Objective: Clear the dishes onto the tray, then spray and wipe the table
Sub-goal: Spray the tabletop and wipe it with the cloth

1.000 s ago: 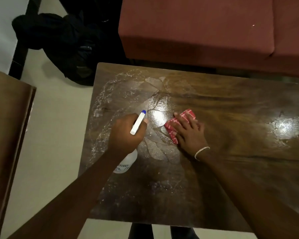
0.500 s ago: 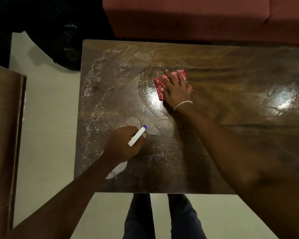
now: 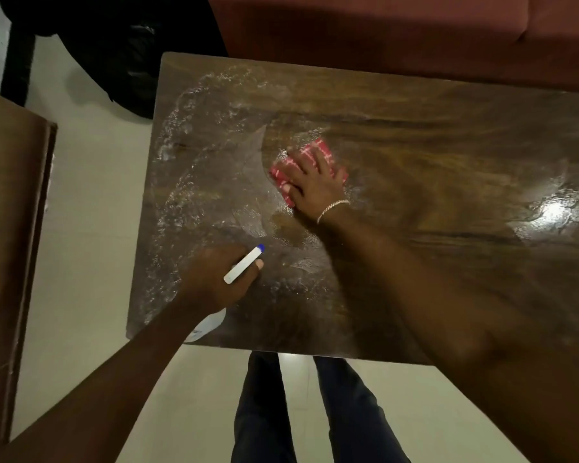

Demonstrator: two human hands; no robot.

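A dark wooden table (image 3: 448,155) fills the middle of the view, its left half streaked with wet spray. My right hand (image 3: 311,185) presses flat on a folded red checked cloth (image 3: 281,173) near the table's centre, fingers spread over it. My left hand (image 3: 221,279) grips a white spray bottle (image 3: 244,269) with a blue nozzle tip, held above the table's near left part. The bottle's body shows below my wrist, mostly hidden by the hand and forearm. No dishes or tray are in view.
A red sofa (image 3: 398,31) runs along the table's far side. A second wooden surface (image 3: 10,208) stands at the left across a strip of pale floor. A black bag (image 3: 121,51) lies on the floor at the far left corner. My legs (image 3: 308,412) stand at the near edge.
My right hand slid the cloth away to the far side, then back toward the table's centre. My left hand kept hold of the bottle and stayed over the near left part.
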